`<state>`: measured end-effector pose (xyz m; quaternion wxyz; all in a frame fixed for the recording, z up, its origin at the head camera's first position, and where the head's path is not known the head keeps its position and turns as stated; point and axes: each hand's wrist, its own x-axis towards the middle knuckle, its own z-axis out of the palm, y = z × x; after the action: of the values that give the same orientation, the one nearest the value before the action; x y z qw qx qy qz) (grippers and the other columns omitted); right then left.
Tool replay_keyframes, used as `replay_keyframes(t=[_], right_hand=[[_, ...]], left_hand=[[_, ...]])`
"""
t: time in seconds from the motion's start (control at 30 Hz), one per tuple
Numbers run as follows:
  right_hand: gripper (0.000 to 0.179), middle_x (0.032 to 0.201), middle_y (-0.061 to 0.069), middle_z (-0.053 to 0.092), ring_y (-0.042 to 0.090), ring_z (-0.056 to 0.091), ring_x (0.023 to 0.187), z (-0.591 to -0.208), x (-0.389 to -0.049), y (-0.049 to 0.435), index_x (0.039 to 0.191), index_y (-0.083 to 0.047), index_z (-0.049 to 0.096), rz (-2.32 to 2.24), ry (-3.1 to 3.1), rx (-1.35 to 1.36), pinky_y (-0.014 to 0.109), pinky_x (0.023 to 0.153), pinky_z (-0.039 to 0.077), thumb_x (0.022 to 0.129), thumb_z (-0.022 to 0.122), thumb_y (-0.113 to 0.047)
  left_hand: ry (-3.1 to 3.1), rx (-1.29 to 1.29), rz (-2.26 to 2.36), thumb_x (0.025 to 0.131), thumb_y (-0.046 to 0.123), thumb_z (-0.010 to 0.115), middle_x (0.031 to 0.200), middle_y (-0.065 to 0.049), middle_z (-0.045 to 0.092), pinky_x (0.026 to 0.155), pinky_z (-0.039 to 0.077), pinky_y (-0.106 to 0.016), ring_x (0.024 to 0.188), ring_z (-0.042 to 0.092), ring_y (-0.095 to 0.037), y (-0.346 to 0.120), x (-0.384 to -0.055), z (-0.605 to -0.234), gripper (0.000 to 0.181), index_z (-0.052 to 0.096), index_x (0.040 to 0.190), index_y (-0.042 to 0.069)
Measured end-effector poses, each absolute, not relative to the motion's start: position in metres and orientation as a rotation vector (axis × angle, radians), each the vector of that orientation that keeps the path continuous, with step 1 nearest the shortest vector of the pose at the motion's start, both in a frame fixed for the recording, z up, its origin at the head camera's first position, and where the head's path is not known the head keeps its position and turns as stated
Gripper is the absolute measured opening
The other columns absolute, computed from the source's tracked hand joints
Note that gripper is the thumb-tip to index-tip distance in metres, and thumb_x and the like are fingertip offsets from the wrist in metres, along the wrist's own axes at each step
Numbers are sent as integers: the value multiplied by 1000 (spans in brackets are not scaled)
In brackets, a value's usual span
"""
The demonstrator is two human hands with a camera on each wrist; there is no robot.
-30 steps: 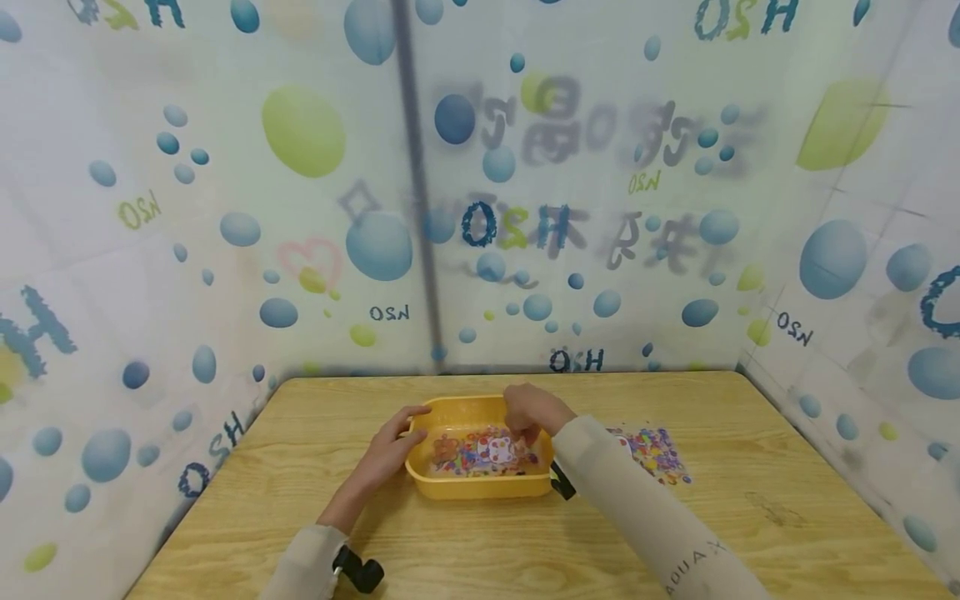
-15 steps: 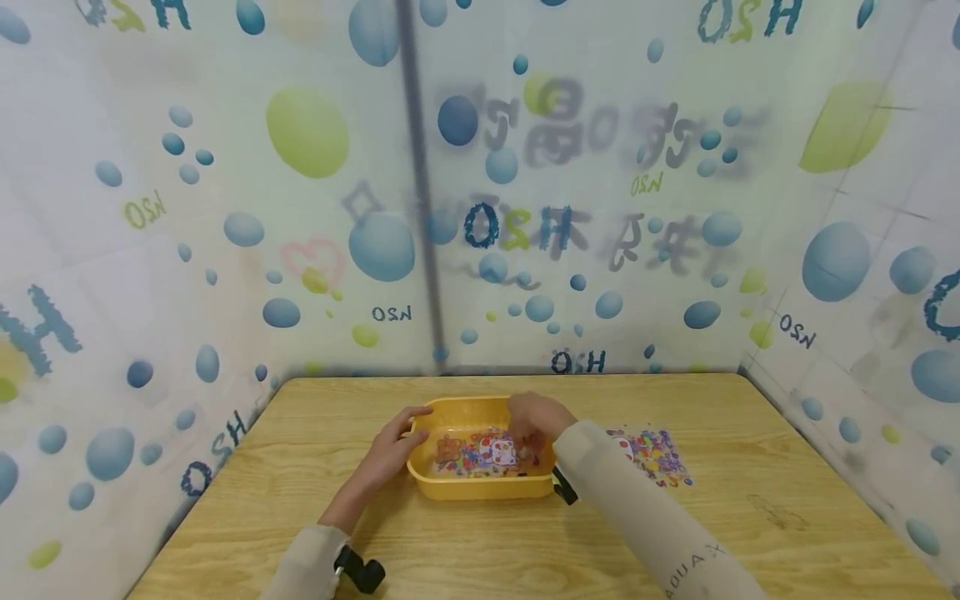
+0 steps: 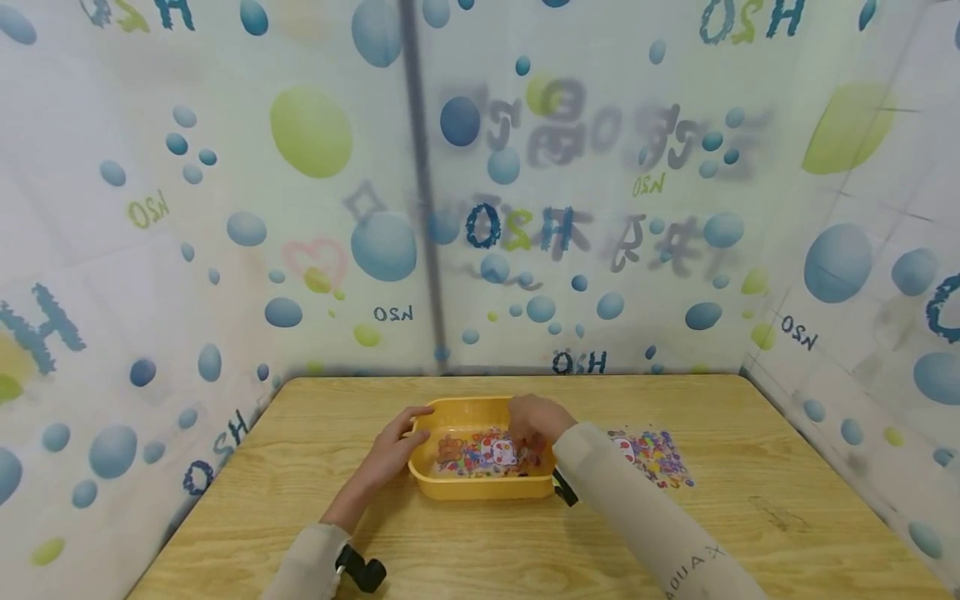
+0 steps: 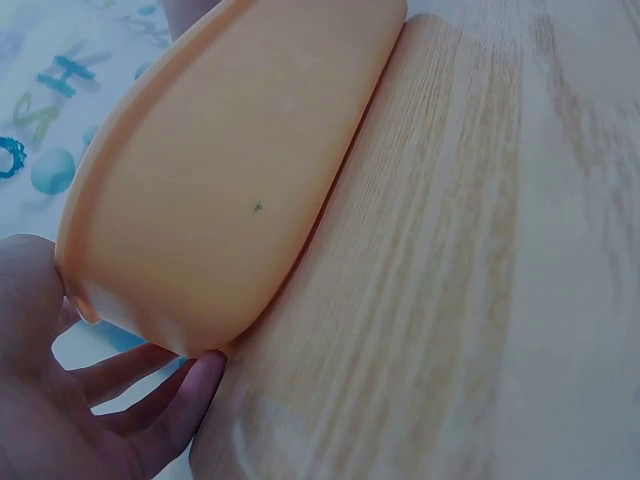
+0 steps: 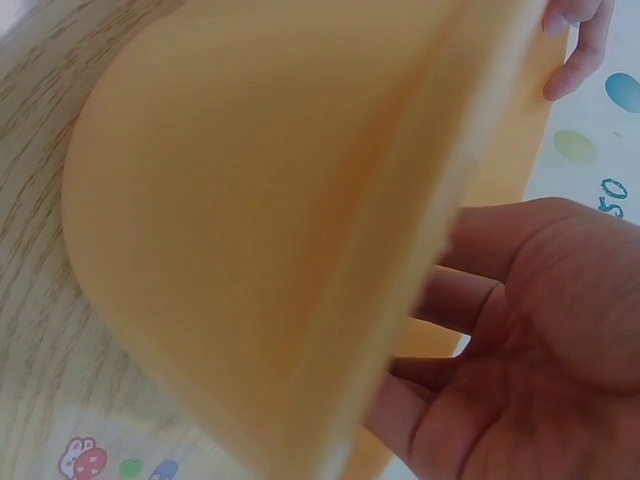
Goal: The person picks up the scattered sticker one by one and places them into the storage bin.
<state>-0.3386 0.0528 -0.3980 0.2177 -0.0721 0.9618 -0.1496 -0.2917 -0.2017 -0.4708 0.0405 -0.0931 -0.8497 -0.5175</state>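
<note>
A yellow plastic basin (image 3: 491, 489) sits on the wooden table. My left hand (image 3: 393, 446) holds its left end, the thumb at the rim and the fingers against the outer wall, as the left wrist view shows. My right hand (image 3: 536, 421) reaches over the right end, knuckles up and fingers pointing down inside. From the right wrist view those fingers pass behind the rim, so their tips are hidden and I cannot tell whether they pinch anything. Small colourful pieces or prints (image 3: 480, 458) cover the basin's floor, among them a brown bear and a white animal face.
Right of the basin, partly behind my right sleeve (image 3: 637, 508), a similar colourful patch (image 3: 660, 458) lies flat on the table (image 3: 465, 550). A patterned curtain (image 3: 637, 308) with blue and green bubbles stands close behind the table and along both sides.
The head view has shifted slightly, so everything sits a little further right. My right hand has moved only slightly inside the basin; my left hand keeps its hold.
</note>
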Motion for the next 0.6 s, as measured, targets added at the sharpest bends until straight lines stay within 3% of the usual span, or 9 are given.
replay_keyframes(t=[0.27, 0.6], right_hand=[[6, 90, 12, 67, 23, 76, 73, -398, -337, 51, 92, -5, 69, -355, 2683, -200, 31, 74, 63, 95, 70, -11], [9, 98, 13, 67, 25, 75, 78, -396, -333, 49, 101, -4, 70, -400, 2674, -169, 34, 75, 64, 96, 70, -12]], left_hand=[[-2609, -261, -1574, 105, 15, 58, 141, -25, 60, 94, 57, -45, 123, 64, -38, -202, -295, -474, 39, 58, 144, 15], [-2614, -251, -1586, 105, 16, 58, 147, -24, 57, 98, 56, -48, 129, 60, -41, -203, -294, -474, 40, 58, 145, 16]])
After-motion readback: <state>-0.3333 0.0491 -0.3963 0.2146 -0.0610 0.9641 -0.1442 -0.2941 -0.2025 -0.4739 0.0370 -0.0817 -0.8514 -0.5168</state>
